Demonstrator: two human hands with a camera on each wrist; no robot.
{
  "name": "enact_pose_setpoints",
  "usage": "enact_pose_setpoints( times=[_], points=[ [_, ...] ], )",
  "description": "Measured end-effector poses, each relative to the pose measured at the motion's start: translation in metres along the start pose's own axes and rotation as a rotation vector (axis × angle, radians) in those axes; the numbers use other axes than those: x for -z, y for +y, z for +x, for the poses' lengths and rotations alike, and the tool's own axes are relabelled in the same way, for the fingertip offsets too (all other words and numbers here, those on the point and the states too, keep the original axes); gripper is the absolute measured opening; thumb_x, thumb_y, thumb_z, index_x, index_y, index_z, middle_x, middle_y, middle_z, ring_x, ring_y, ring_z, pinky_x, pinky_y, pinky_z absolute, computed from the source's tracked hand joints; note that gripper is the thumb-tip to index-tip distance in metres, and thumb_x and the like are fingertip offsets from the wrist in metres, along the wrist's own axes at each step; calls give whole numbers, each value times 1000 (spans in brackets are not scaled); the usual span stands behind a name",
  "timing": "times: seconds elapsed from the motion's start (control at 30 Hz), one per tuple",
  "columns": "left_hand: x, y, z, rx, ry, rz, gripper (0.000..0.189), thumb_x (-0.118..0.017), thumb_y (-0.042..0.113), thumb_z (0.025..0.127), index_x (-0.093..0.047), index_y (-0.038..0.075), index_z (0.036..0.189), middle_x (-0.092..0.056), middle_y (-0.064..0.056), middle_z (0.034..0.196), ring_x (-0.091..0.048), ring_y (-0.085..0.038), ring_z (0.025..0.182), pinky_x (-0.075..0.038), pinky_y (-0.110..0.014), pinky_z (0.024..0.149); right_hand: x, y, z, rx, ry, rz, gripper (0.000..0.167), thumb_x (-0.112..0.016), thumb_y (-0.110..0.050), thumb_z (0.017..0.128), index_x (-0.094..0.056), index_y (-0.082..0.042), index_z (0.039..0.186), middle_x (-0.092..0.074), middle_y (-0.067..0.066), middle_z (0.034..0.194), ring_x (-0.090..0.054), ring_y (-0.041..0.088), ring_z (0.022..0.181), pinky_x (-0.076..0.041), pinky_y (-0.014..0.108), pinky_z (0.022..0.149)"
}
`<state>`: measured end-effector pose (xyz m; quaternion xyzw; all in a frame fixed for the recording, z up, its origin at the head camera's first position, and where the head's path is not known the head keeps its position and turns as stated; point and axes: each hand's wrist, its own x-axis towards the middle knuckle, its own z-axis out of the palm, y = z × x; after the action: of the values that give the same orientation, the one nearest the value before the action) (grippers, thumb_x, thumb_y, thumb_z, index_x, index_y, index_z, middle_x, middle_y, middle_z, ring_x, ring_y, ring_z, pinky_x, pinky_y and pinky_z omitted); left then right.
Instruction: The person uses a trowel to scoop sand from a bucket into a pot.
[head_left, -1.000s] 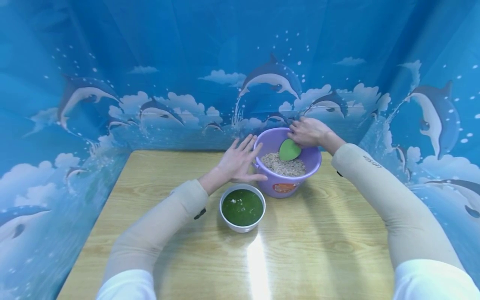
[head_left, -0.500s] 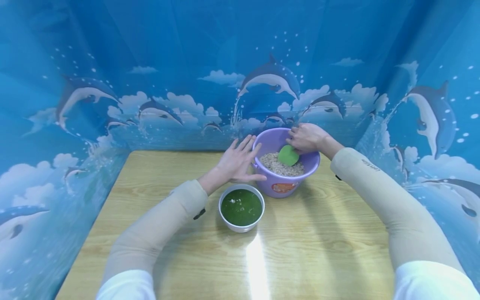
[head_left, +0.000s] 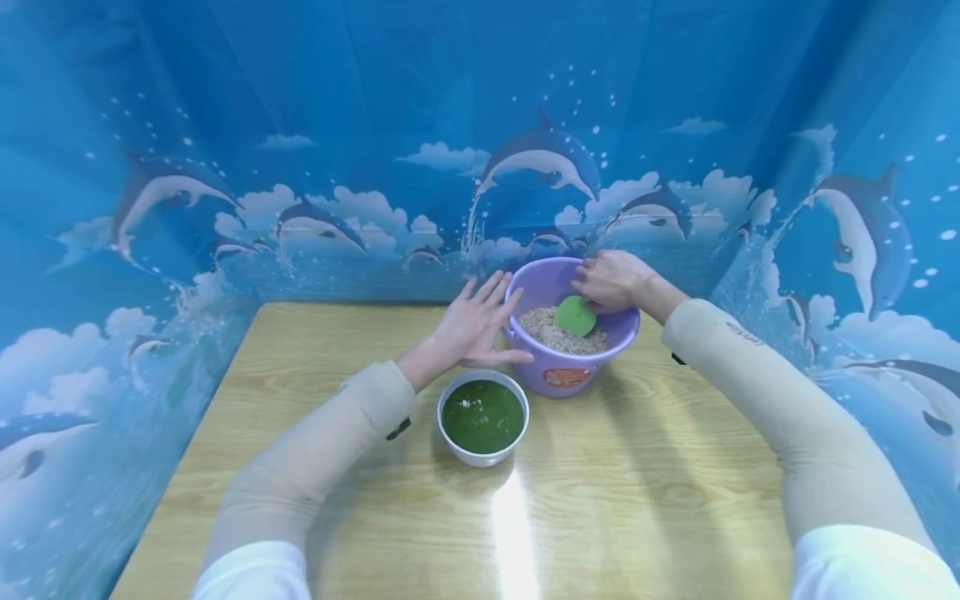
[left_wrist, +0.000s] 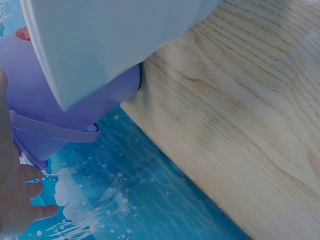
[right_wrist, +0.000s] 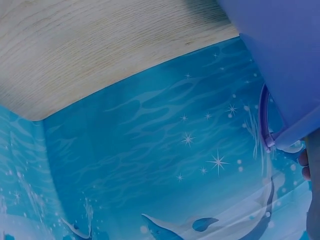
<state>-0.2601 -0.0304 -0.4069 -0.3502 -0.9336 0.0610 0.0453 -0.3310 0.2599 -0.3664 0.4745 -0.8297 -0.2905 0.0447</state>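
Note:
In the head view a purple bucket (head_left: 555,383) holds pale grain-like flakes (head_left: 551,325). Over its far right rim my right hand (head_left: 617,282) reaches in, gripping a green scoop (head_left: 576,317) whose blade dips into the flakes; the fingers are partly hidden behind the knuckles. My left hand (head_left: 477,323) lies spread with straight fingers against the bucket's left side and rim. Just in front of that hand stands a white bowl (head_left: 482,459) of dark green liquid with pale bits floating on it. The left wrist view shows the bucket's handle (left_wrist: 55,131) hanging beside my fingers.
Everything rests on a light wooden table (head_left: 615,500). The bucket stands close to the table's far edge. A blue curtain (head_left: 390,125) printed with dolphins hangs behind the table and on both sides.
My right hand has moved down and slightly nearer, lowering the green scoop deeper into the flakes. The left hand, bucket and bowl have stayed in place.

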Motion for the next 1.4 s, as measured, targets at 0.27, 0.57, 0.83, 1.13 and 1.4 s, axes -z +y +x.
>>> enact_pose_setpoints(
  times=[0.27, 0.57, 0.83, 1.13, 1.4],
  points=[
    [-1, 0, 1, 7, -12, 3, 115, -39, 92, 90, -19, 11, 170, -15, -19, 178, -16, -35, 167, -22, -59, 135, 1, -6, 1, 26, 29, 33, 30, -75, -41, 95, -70, -12, 102, -70, 9, 93, -66, 27, 85, -60, 43, 79],
    [0, 0, 1, 7, -23, 0, 114, -38, 91, 90, -17, 13, 170, -13, -18, 179, -14, -35, 167, -18, -58, 135, 3, -10, 2, 68, 72, -7, 34, -74, -45, 96, -71, -14, 107, -72, 8, 95, -68, 26, 87, -56, 43, 85],
    [1, 0, 0, 5, -19, 8, 112, -38, 90, 91, -18, 13, 170, -14, -17, 179, -16, -35, 167, -20, -58, 135, 1, -13, 2, 71, 71, 10, 37, -73, -48, 97, -69, -15, 111, -73, 10, 102, -72, 29, 96, -60, 51, 95],
    [0, -1, 0, 7, -9, 13, 113, -38, 91, 90, -19, 14, 170, -15, -18, 178, -14, -36, 167, -21, -58, 135, 3, -20, 1, 59, 59, 45, 38, -72, -49, 97, -70, -14, 112, -74, 9, 100, -72, 27, 92, -62, 52, 95],
    [-1, 0, 1, 11, -12, 16, 113, -38, 91, 90, -19, 13, 170, -15, -18, 178, -13, -37, 167, -25, -59, 134, 5, -31, 3, 64, 96, 92, 37, -72, -49, 98, -72, -15, 111, -76, 7, 98, -72, 27, 90, -62, 48, 89]
  ],
)
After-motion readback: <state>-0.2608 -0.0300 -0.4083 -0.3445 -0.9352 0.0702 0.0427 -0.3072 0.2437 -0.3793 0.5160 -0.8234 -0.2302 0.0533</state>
